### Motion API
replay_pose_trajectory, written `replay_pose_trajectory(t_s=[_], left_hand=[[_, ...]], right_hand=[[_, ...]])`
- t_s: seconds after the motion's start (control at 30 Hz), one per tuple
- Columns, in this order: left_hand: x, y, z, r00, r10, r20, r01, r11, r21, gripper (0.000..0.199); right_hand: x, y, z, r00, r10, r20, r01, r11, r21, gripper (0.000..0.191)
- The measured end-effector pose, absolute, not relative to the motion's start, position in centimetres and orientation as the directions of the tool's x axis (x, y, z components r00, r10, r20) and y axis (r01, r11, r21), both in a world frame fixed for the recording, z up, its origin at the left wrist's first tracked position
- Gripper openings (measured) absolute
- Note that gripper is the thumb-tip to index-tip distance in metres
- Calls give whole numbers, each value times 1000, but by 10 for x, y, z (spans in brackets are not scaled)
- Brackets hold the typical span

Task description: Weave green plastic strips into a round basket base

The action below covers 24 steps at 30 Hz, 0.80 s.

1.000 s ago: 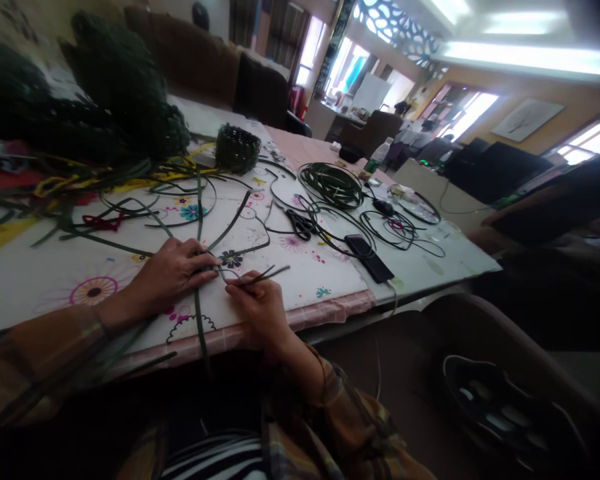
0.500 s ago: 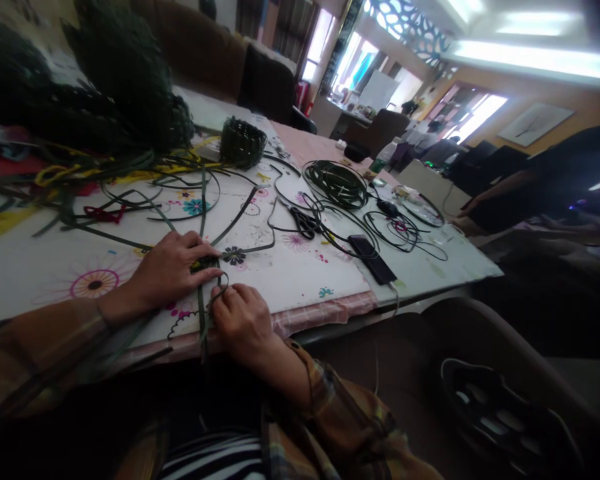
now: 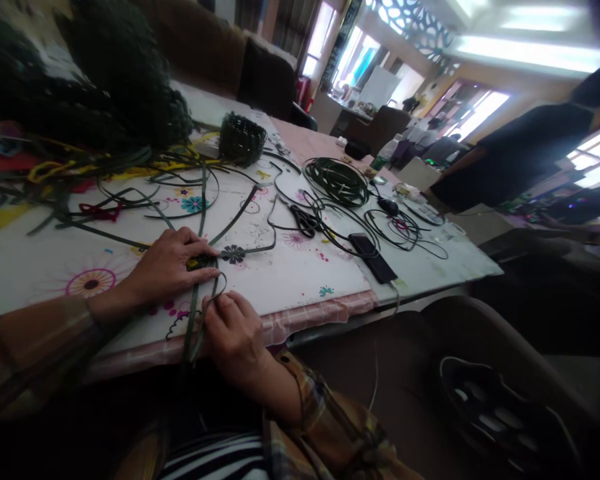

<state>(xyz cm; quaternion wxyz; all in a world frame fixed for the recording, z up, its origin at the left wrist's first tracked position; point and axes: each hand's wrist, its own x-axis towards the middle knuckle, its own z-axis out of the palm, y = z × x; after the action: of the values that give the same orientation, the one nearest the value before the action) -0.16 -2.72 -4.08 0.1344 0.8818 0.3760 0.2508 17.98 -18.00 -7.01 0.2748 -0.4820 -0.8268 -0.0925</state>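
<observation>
My left hand (image 3: 173, 263) presses a small woven centre (image 3: 196, 263) of dark green plastic strips onto the flowered tabletop, its thumb and forefinger on either side of it. Strips fan out from this centre, one long strip (image 3: 203, 200) running away from me and others hanging toward the table's near edge. Just right of and below it, my right hand (image 3: 236, 330) is closed, pinching a thin green strip (image 3: 225, 283) that curves up in a loop to the weave. The fingertips of this hand are partly hidden.
Black scissors (image 3: 305, 221), a phone (image 3: 373, 259) with a cable and coils of green strip (image 3: 336, 181) lie to the right. A woven basket (image 3: 242, 139) stands behind, with a dark green heap (image 3: 125, 87) at left. Beyond the table is a person in dark clothes (image 3: 530, 147).
My right hand has shifted a little left and toward me with the thin strip. The hanging strip ends have swung left. The person in the background has moved and stands more in view.
</observation>
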Motion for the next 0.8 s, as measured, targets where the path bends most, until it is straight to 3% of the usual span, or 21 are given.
replay_pose_trajectory(t_s=[0.1, 0.3, 0.5, 0.63, 0.7, 0.8], left_hand=[[-3, -24, -44, 582, 749, 318, 614, -660, 432, 47], [-2, -26, -44, 581, 745, 328, 623, -666, 410, 47], [0, -29, -43, 562, 769, 306, 668, -639, 381, 47], [3, -39, -39, 585, 742, 327, 675, -669, 311, 46], [5, -45, -36, 609, 712, 348, 658, -699, 279, 42], [7, -50, -32, 633, 689, 354, 632, -723, 278, 38]], right_hand=[[168, -177, -68, -385, 742, 548, 860, 504, -78, 24], [157, -174, -68, -165, 721, 673, 905, 382, -187, 25], [154, -181, -64, -325, 722, 611, 884, 461, -75, 20], [159, -182, -67, -130, 758, 640, 909, 349, -228, 22], [161, -183, -72, -60, 676, 734, 902, 352, -251, 22], [156, -188, -81, -106, 502, 858, 897, 420, -135, 18]])
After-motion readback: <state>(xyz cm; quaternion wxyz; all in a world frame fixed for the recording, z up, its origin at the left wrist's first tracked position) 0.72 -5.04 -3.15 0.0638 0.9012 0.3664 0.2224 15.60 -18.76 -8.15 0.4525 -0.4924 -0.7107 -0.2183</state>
